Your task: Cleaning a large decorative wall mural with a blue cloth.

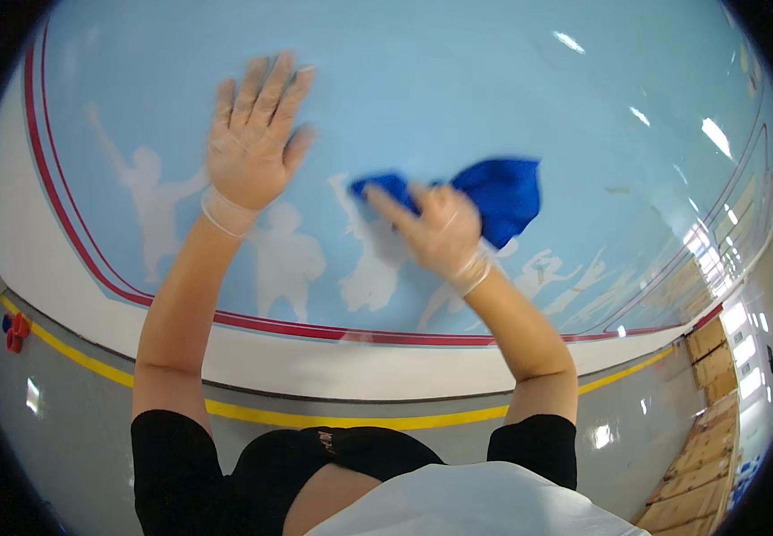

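A light-blue painted wall panel (386,80) spreads out before me, with a row of white human silhouettes (286,254) along its lower part. My left hand (252,141), in a clear thin glove, is spread with fingers pointing up over the blue surface at the left. It holds nothing; whether the palm presses on the wall I cannot tell. Right of it, my right hand (443,228), gloved the same way and slightly blurred, grips a blue cloth (503,197) against the panel. The cloth bunches under the fingers and flares out to the right.
A dark-red stripe (373,337) borders the panel above a white wall base (359,368). Below runs a grey floor (78,415) with a yellow line (359,422). A small red object (16,331) lies at the left. Wooden crates (688,462) stand at the right.
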`<state>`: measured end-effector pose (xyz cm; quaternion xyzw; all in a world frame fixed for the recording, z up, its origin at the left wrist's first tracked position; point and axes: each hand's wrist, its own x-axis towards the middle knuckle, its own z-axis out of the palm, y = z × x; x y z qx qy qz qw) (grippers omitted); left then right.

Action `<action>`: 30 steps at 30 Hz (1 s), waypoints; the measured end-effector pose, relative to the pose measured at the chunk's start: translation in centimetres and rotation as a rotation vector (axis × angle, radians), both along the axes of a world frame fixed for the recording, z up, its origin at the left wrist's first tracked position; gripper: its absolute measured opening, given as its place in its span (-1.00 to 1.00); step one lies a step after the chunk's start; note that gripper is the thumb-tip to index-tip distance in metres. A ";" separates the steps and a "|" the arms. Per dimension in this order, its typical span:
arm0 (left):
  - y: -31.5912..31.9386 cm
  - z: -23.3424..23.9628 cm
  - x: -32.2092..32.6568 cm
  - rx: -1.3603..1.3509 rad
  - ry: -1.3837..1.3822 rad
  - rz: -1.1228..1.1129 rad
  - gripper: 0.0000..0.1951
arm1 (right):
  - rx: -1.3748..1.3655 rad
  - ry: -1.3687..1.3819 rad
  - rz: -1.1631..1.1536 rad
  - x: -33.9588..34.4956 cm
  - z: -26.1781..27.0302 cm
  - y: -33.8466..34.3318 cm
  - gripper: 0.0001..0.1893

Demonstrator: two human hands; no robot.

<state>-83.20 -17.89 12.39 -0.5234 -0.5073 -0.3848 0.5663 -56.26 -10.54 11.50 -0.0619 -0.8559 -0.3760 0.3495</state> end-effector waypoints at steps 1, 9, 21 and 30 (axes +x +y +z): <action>0.3 0.0 0.1 -0.009 -0.006 -0.020 -0.39 | -0.032 -0.089 -0.011 0.1 -2.2 -0.2 -0.42; -1.2 -1.7 -3.6 -0.022 -0.013 -0.050 -0.38 | 0.096 -0.306 -0.009 -4.2 1.8 -2.9 -0.52; -1.5 -1.5 -4.4 -0.032 -0.021 -0.075 -0.36 | 0.252 0.832 -0.064 -6.5 34.7 2.0 -0.64; -1.1 -0.9 -5.4 0.154 -0.042 -0.333 -0.25 | 0.301 0.224 0.149 -15.3 13.4 -2.3 -0.52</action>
